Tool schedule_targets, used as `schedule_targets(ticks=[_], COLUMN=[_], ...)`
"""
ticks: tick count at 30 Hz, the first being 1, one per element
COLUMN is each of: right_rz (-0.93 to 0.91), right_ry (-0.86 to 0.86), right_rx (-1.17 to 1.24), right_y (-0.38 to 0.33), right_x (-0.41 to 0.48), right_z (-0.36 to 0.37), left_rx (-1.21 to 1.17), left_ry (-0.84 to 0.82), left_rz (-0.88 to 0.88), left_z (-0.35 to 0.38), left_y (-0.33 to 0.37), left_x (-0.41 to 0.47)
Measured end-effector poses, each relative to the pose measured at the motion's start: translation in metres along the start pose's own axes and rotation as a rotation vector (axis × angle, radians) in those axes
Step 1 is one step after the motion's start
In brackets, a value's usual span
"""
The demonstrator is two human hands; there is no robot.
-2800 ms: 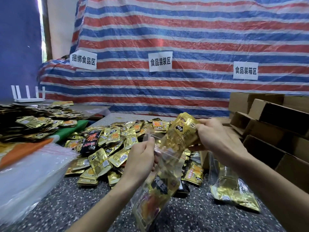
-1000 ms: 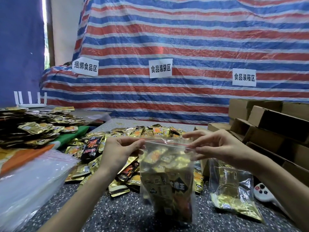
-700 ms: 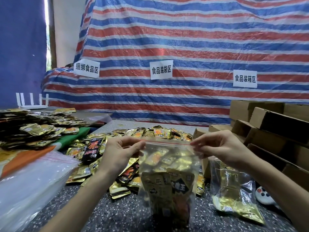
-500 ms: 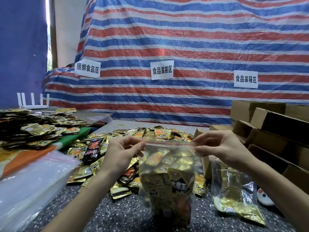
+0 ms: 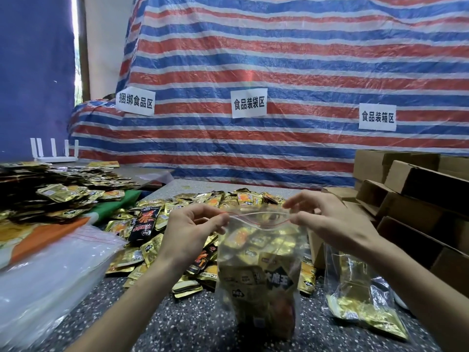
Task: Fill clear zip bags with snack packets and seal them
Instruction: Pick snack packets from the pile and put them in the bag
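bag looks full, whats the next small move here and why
Probably pinch the zip shut from one end and slide along it. The bag is full, the left hand and right hand pinch its top corners, and the strip's two lines gape apart in the middle.

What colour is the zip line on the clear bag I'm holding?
Red, a thin line atop the clear plastic zip bag; head view.

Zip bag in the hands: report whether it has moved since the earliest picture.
Yes. The zip bag has swung from tilted to upright and shifted right, nearer the filled bag beside the cardboard boxes.
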State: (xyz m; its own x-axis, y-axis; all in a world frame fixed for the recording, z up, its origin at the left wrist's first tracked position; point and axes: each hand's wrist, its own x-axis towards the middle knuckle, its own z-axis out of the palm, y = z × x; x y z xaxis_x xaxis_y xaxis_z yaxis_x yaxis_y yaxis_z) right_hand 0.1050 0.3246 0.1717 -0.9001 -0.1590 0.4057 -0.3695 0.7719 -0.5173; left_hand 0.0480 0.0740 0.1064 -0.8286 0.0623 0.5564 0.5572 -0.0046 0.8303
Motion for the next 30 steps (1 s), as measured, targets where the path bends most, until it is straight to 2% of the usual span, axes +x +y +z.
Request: schedule_targets(ticks=[3,7,9,15,25,30], right_rz=[-0.164,-0.262,-0.298,-0.293,-0.350,-0.365], right_ry=[-0.012,-0.167,-0.188,-0.125,-0.106,-0.078], right_rx=[-0.223,-0.195,-0.237,-0.179,-0.441,-0.423], right_y=[-0.016,-0.040,-0.044,-0.048,-0.056,-0.059], right_x=[0.008,0.027,0.035,0.039,0.037,0.033], right_z=[0.012,0.025,0.029,0.036,0.047,0.048], left_rx=[0.028,0.074,0.076,0.097,0.101,0.123], left_ry=[-0.030,-0.051,-0.057,-0.067,-0.122,-0.106], left_rz=[0.043,0.083,0.094,0.113,0.089,0.145], left_z=[0.003,0.005,0.004,-0.003,-0.006,-0.004], left_y=[0.006,0.010,0.011,0.010,0.008,0.008], left_x=[-0.002,-0.003,-0.004,-0.006,-0.009,-0.009])
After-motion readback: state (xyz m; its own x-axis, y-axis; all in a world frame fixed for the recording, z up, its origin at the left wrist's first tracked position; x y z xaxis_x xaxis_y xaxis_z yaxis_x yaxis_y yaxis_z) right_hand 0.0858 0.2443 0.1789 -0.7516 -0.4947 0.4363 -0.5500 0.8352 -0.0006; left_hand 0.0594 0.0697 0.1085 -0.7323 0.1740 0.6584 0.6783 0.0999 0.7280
